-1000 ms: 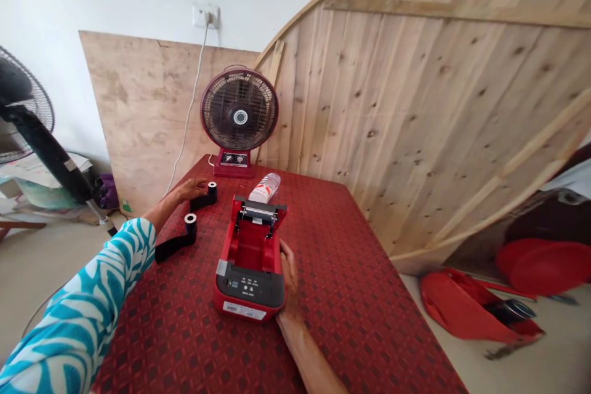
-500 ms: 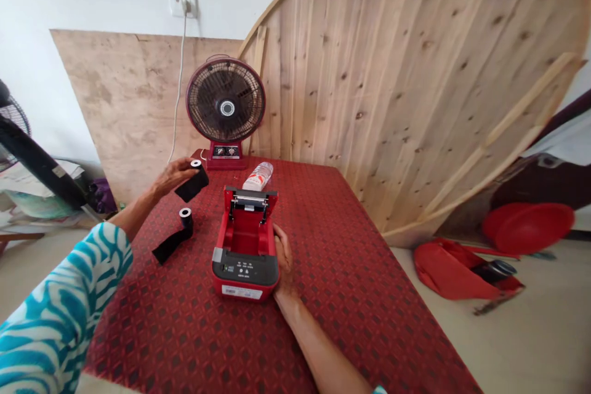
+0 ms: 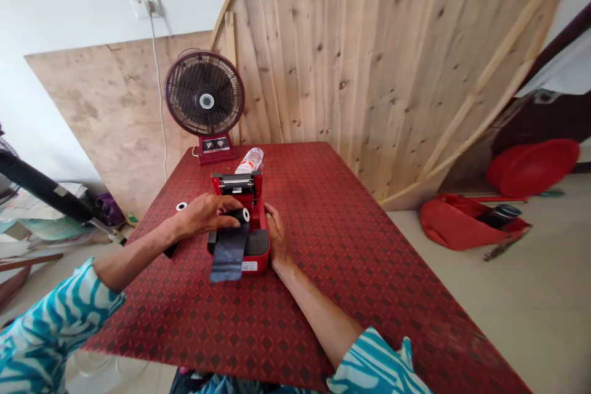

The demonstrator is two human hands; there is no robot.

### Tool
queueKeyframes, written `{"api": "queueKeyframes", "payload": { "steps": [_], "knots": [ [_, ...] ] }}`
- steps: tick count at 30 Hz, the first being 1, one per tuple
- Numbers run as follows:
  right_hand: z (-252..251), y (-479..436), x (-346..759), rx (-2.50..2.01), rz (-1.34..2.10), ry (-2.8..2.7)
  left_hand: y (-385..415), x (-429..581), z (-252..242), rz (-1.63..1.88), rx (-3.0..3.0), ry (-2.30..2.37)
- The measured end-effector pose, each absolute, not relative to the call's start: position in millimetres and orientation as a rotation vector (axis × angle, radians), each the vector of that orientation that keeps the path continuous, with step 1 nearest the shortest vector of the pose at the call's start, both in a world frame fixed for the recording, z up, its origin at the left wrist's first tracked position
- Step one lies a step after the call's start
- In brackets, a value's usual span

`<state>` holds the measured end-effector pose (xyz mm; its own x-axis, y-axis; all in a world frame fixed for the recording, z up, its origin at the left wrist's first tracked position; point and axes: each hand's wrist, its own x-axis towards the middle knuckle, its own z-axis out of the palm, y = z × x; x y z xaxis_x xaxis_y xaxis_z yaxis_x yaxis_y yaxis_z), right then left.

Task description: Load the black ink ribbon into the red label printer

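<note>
My left hand (image 3: 205, 215) pinches a black roll (image 3: 229, 251) with a white core, over the open bay of a small red printer (image 3: 258, 247). A loose dark strip from the roll hangs across the printer's front and past its lower edge. The printer's lid (image 3: 237, 183) stands raised at the back. Along the printer's right side, my right hand (image 3: 277, 237) grips the casing with its fingers. Beyond my left wrist, a second black roll (image 3: 181, 206) lies on the table, mostly hidden by my arm.
Behind the printer, a clear plastic bottle (image 3: 250, 160) lies on the red patterned table (image 3: 332, 246). A dark red fan (image 3: 206, 101) stands at the table's far left corner. On the floor to the right are a red bag (image 3: 447, 221) and a red basin (image 3: 533, 167).
My left hand has carried the black roll rightward from the table's left side to above the printer's bay. My right hand stays on the printer. The camera view has shifted.
</note>
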<state>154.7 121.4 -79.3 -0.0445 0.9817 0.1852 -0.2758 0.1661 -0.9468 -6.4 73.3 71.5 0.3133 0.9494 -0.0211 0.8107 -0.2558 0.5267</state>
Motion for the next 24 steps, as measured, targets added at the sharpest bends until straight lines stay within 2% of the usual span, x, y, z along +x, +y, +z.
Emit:
{"api": "queueKeyframes", "payload": {
  "steps": [12, 18, 24],
  "knots": [
    [-78, 124, 152, -0.782, 1.186, -1.143, 101, 13, 71, -0.195, 2.345, 1.825],
    [-77, 125, 152, -0.786, 1.194, -1.122, 100, 22, 76, -0.374, 2.414, 1.919],
    [-79, 125, 152, -0.786, 1.171, -1.156, 110, 34, 58, -0.475, 2.403, 1.915]
  ]
}}
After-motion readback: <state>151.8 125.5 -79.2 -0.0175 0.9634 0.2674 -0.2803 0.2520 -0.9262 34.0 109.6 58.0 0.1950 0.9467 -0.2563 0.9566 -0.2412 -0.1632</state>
